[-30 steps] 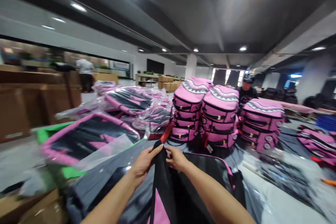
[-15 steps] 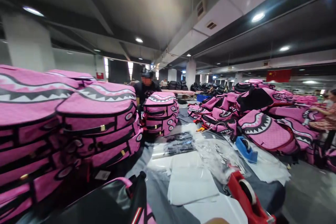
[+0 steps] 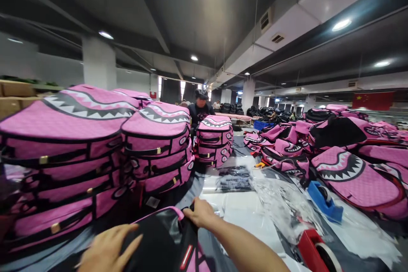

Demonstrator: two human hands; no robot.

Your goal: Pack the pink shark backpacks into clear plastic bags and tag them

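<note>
I have the black-and-pink bag (image 3: 156,238) at the bottom middle of my view, lying on the grey surface (image 3: 191,189) with its dark panel facing up. My right hand (image 3: 202,212) is closed on its far corner, fingers curled around the black edge. My left hand (image 3: 110,246) is spread, thumb apart from the fingers, over the bag's left side; I can't tell whether it presses on the fabric.

Just beyond the bag stand a big stack of pink bags (image 3: 66,170), a second stack (image 3: 159,148) and, farther off, a smaller stack (image 3: 214,140). Right of my right hand I see white sheets (image 3: 242,212), crumpled clear plastic (image 3: 280,199), a red tape dispenser (image 3: 309,248) and a blue tape dispenser (image 3: 325,202). Past those, more pink bags (image 3: 347,174) lie heaped. A person in dark clothes (image 3: 199,112) is behind the stacks, and a red flag (image 3: 372,100) hangs far right.
</note>
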